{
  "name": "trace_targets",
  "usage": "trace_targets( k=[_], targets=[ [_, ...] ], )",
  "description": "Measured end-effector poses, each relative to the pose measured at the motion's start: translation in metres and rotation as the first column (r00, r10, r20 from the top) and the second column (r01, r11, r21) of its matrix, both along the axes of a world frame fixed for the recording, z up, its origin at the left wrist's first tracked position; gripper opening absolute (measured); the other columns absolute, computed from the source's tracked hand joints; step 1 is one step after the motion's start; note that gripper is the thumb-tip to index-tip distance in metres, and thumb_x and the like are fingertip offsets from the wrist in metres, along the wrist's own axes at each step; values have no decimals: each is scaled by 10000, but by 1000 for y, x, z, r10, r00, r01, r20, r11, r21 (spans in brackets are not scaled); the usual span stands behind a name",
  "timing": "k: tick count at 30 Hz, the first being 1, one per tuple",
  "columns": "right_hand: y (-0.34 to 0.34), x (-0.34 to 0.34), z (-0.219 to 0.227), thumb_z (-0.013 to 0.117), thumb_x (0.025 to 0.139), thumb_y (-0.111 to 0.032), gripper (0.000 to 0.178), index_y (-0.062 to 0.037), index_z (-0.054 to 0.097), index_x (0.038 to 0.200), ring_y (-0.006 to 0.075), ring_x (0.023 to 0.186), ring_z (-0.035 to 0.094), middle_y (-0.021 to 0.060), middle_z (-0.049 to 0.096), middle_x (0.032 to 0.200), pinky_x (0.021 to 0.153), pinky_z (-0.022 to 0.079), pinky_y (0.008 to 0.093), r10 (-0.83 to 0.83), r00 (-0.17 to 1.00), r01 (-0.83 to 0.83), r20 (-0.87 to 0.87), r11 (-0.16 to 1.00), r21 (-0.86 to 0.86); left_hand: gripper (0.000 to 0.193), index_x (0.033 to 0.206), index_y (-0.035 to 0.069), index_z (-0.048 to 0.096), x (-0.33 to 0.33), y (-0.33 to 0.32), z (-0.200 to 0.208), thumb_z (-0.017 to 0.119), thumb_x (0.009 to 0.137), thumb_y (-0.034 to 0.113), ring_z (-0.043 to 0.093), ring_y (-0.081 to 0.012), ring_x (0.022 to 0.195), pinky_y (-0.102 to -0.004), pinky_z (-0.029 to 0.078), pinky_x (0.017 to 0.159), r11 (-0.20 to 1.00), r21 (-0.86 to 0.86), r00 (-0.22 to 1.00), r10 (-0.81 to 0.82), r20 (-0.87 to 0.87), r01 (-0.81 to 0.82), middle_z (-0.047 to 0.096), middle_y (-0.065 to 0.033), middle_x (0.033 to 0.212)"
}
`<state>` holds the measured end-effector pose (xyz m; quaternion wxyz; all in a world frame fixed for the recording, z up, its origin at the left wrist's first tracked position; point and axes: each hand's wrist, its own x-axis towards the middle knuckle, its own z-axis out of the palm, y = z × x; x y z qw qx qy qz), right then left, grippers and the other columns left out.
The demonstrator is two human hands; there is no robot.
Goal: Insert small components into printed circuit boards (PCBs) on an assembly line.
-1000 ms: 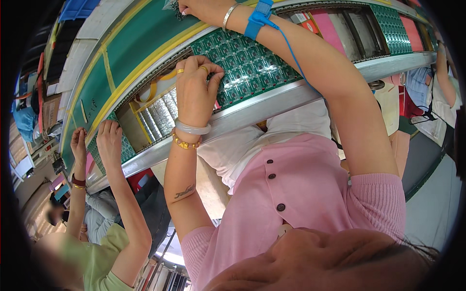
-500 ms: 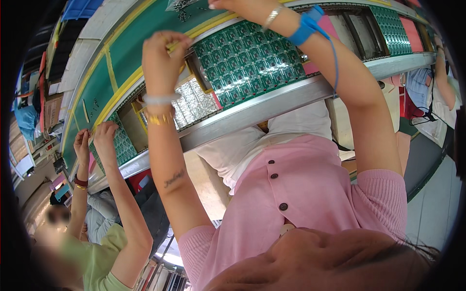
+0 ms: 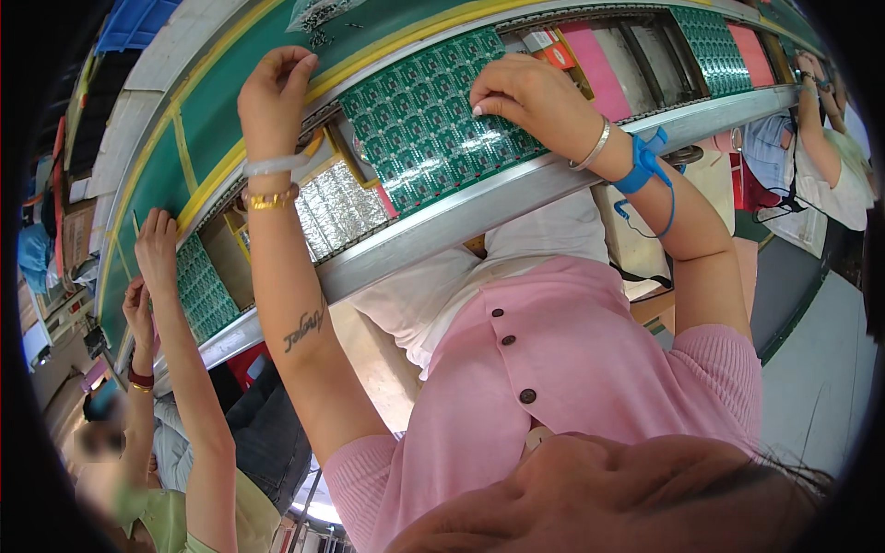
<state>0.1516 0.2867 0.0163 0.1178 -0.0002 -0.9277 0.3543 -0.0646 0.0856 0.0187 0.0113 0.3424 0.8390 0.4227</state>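
A green circuit board panel (image 3: 415, 120), made of many repeated small boards, lies on the conveyor in front of me. My right hand (image 3: 539, 103) is over its right part, thumb and fingers closed in a pinch close to the surface. Whatever is between those fingertips is too small to make out. Beyond the panel's left end, my left hand (image 3: 275, 97) is raised beside the yellow-edged green bench, its fingers curled in with the thumb; I cannot see what they hold. A blue wrist strap (image 3: 643, 166) with a cord is on my right wrist.
A clear bag with small dark parts (image 3: 318, 20) lies on the green bench (image 3: 226, 101). The conveyor's metal rail (image 3: 442, 217) runs between me and the panel. At left are a co-worker's hands (image 3: 155, 249) near another board; another co-worker's hands (image 3: 811, 74) are far right.
My right hand has come from the small parts on the bench down to the panel. My left hand has shifted slightly left. The co-worker's hands at left have moved.
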Motion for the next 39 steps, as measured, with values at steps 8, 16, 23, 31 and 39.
trace_targets(
  k=[8, 16, 23, 31, 39],
  targets=[
    [0, -5, -5, 692, 709, -128, 110, -70, 617, 765, 233, 887, 507, 21, 551, 893, 782, 425, 335, 73, 989, -49, -125, 981, 189, 152, 945, 0, 681, 39, -31, 2, 671, 813, 74, 585, -62, 759, -176, 459, 669, 989, 149, 911, -55, 409, -7, 662, -17, 844],
    [-2, -2, -10, 683, 716, -123, 101, -70, 616, 769, 230, 887, 507, 15, 554, 908, 787, 430, 340, 49, 987, -3, -154, 957, 291, 161, 967, -2, 689, 43, -29, 3, 653, 825, 65, 555, -47, 765, -172, 434, 676, 994, 98, 877, -87, 473, 46, 668, -19, 859],
    [-5, 0, -4, 692, 702, -136, 120, -73, 609, 762, 225, 890, 512, 12, 559, 920, 790, 433, 339, 63, 988, -2, -141, 920, 393, 165, 964, -20, 684, 47, -27, 6, 650, 823, 58, 612, -77, 798, -185, 471, 721, 992, 105, 876, -107, 471, 65, 685, -57, 865],
    [-5, -38, 40, 657, 741, -135, 127, -31, 642, 812, 323, 747, 574, 124, 620, 741, 729, 449, 402, 174, 944, -138, -282, 980, 144, 146, 927, -30, 663, 63, -28, 9, 672, 808, 54, 618, -94, 778, -197, 483, 721, 984, 148, 844, -158, 512, 95, 676, -60, 840],
    [-24, -145, 10, 638, 761, -183, 134, -51, 651, 741, 318, 829, 571, 139, 620, 780, 778, 438, 409, 3, 986, 33, -165, 977, 212, 95, 804, 43, 676, 98, -23, 6, 709, 720, 74, 539, -195, 808, -293, 439, 724, 983, -50, 975, -165, 146, 174, 633, -46, 865]
  ],
)
